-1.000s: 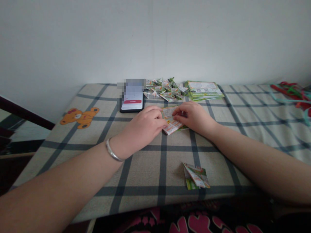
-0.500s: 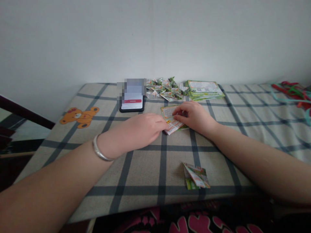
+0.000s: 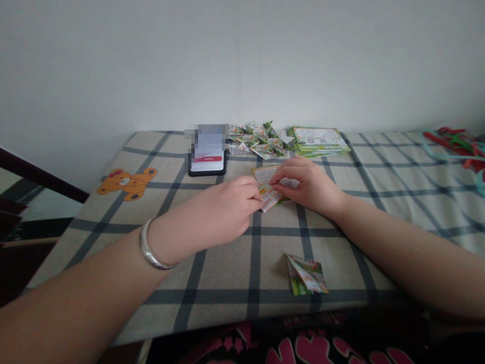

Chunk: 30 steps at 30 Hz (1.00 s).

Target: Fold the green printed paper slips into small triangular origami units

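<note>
The phone (image 3: 207,165) lies on the checked cloth of the desk (image 3: 227,275), its upper part pixelated, with a bare wall (image 3: 242,60) behind it. Nearer than the phone and to its right is a partly folded printed sheet (image 3: 266,176). The left hand (image 3: 223,207), with a silver bangle (image 3: 145,247) at its wrist, covers the sheet's left edge; the right hand (image 3: 314,182), farther right of the phone, hides its right part. Each grip is narrow, fingertips on the sheet; whether either pinches or only presses, I cannot tell. Right of the phone come a pile of folded pieces (image 3: 267,150), a stack of leaflets (image 3: 318,137), then coloured strips (image 3: 452,141). A bear picture (image 3: 129,183) is left of the phone; a lone folded piece (image 3: 309,277), well nearer and right.
</note>
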Each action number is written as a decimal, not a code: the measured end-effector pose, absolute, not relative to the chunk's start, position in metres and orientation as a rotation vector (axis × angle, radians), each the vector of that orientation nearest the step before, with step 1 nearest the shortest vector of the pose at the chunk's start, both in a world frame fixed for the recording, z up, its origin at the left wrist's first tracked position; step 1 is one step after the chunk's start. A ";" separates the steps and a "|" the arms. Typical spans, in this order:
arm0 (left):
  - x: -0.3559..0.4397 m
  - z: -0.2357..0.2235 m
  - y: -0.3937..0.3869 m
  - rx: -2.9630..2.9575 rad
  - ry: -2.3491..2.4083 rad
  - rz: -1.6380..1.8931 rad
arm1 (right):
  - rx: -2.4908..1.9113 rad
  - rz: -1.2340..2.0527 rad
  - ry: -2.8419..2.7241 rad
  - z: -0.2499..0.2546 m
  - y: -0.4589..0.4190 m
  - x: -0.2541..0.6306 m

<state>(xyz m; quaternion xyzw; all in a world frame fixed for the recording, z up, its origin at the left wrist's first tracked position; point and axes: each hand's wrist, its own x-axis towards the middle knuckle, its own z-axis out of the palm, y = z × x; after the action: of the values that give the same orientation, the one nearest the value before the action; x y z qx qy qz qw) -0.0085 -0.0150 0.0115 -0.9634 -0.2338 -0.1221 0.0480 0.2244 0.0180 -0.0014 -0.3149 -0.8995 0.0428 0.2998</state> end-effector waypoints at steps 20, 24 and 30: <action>-0.013 0.025 -0.023 -3.035 -0.871 -0.077 | -0.499 0.128 -2.837 0.010 -0.002 0.223; -0.014 0.025 -0.023 -3.036 -0.866 -0.098 | -0.501 0.087 -2.853 0.011 -0.002 0.222; -0.012 0.021 -0.026 -2.979 -0.814 -0.090 | -0.528 0.144 -2.862 0.014 -0.003 0.223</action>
<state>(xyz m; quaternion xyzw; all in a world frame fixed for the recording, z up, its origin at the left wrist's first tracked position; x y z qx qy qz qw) -0.0120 -0.0256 0.0211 -0.9639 -0.2634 -0.0290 0.0261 0.2234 -0.0032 0.0136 -0.1799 -0.9759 0.0492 0.1135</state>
